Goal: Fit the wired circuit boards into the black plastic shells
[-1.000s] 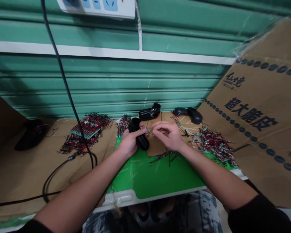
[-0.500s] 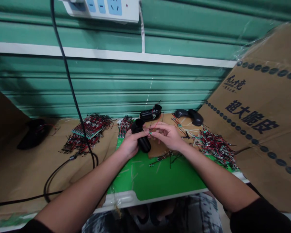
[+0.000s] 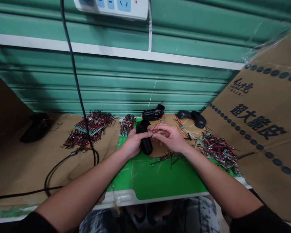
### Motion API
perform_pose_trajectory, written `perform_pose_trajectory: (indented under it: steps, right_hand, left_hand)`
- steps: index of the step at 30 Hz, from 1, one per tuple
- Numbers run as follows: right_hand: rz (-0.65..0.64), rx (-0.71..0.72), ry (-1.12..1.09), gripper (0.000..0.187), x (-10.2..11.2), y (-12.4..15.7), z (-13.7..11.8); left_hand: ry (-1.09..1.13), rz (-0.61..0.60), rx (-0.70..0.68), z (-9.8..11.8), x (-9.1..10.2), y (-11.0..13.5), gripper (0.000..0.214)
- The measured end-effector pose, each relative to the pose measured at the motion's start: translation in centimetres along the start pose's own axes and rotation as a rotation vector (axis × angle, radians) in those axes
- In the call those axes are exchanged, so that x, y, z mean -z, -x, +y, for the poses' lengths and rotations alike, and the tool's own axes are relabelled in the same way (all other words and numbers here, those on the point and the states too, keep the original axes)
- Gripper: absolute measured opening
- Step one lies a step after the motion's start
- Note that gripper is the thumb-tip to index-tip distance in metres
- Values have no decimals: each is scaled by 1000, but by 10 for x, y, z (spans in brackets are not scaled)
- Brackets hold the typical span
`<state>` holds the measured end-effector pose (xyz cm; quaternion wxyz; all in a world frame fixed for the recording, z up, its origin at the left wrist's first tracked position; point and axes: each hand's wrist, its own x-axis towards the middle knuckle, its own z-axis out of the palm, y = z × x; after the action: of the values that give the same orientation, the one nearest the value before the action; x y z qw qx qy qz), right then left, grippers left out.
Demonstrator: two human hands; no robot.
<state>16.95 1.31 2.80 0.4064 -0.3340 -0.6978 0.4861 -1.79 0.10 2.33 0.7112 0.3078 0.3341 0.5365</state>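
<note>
In front of me stands a green corrugated metal shutter (image 3: 111, 81), and a white power strip (image 3: 111, 7) hangs on it, so the long black cable (image 3: 75, 68) can come down to the counter (image 3: 21, 171). A large brown cardboard sheet with black printing (image 3: 262, 126) leans at the right side. The counter is covered with brown card, and on it lies a bright green mat (image 3: 155, 181), directly under my hands, to give me a clean place for working. Two heaps of red-and-black wired parts (image 3: 93, 124) (image 3: 218, 150) lie on the left and on the right, so I can reach both sides easily.

My left hand (image 3: 133, 144) is clamped around a black plastic cylinder (image 3: 145, 142), holding it upright above the mat so it cannot roll. My right hand (image 3: 168, 137) is very near, with thumb and fingers close together at a small green board (image 3: 152, 131) with thin wires (it is too small, so I cannot tell if they really pinch it).
</note>
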Motion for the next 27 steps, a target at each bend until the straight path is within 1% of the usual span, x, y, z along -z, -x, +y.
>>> perform_pose_trajectory:
  steps: [5,9,12,15,19,22,25,27]
  right_hand:
    - [-1,-1,45,33,0,0,4]
    - [24,6,116,33,2,0,6]
    - [43,-5,136,34,2,0,6]
    - [45,-57,60,37,1,0,6]
    - [55,-94,-20,41,0,0,5]
    - [76,-75,23,44,1,0,3]
    - [102,-27,83,39,1,0,2]
    - [109,-3,76,36,1,-1,5]
  left_hand:
    - [-8,30,-11,-1,0,0,46]
    - [8,49,2,0,-2,0,44]
    - [57,48,58,3,-4,0,32]
    - [96,52,143,6,-3,-1,20]
    - [58,70,196,6,2,-4,25]
    - [-9,103,226,3,3,-4,31]
    - [-28,92,254,3,4,-4,29]
    - [-16,79,257,3,4,-3,29]
